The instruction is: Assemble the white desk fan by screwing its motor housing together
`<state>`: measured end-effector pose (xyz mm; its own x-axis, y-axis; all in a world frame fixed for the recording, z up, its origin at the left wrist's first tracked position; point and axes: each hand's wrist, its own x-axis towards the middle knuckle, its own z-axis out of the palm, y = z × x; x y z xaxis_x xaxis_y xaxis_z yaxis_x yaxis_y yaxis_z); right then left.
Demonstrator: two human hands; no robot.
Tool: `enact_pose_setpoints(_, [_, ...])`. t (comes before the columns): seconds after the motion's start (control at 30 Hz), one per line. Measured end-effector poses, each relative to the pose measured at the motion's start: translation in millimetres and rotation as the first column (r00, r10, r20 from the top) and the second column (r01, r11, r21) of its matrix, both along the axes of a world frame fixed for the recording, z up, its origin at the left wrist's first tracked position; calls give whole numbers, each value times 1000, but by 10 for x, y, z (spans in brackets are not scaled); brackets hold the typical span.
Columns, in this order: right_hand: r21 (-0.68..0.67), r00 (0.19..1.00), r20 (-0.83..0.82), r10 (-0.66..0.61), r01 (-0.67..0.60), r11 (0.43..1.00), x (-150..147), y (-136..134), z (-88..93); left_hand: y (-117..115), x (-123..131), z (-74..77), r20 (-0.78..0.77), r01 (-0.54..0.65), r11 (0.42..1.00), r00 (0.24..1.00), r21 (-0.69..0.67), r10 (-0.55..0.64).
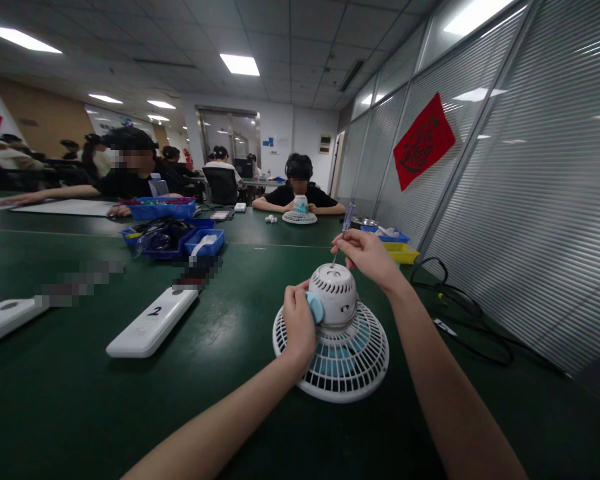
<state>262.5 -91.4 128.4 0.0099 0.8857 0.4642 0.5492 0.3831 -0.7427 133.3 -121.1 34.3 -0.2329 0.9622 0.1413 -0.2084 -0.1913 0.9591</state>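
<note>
A white fan head [350,380] lies grille down on the green table, its rounded motor housing [333,293] facing up and pale blue blades showing through the grille. My left hand [299,323] grips the side of the housing, around a light blue knob [315,307]. In my right hand [365,253] is a screwdriver [349,217] with a clear purplish handle, held upright between the fingers. Its tip meets the top of the housing near a small hole; whether it sits on a screw is too small to tell.
Blue bins [167,240] with cables stand at the left back, a yellow tray [403,253] at the right. A white device marked 2 [153,323] lies left of the fan. Black cables [473,310] run along the right edge. Opposite, a person [300,190] sits behind another fan [300,215].
</note>
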Motion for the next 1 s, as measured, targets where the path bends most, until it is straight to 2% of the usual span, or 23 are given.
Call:
enact_pose_setpoints(0.2, [90, 985, 134, -109, 97, 991, 16, -12, 9, 7, 8, -1, -4, -3, 1000, 1000, -4, 3])
enact_pose_setpoints(0.47, [36, 999, -46, -11, 12, 999, 11, -6, -5, 11, 2, -22, 0, -3, 1000, 1000, 1, 3])
enact_pose_setpoints(0.63, [7, 998, -63, -23, 23, 1000, 11, -8, 9, 11, 1, -24, 2, -7, 1000, 1000, 2, 7])
enact_pose_setpoints(1.0, [-16, 993, -95, 69, -71, 997, 2, -8, 16, -2, -5, -8, 1, 1, 1000, 1000, -2, -1])
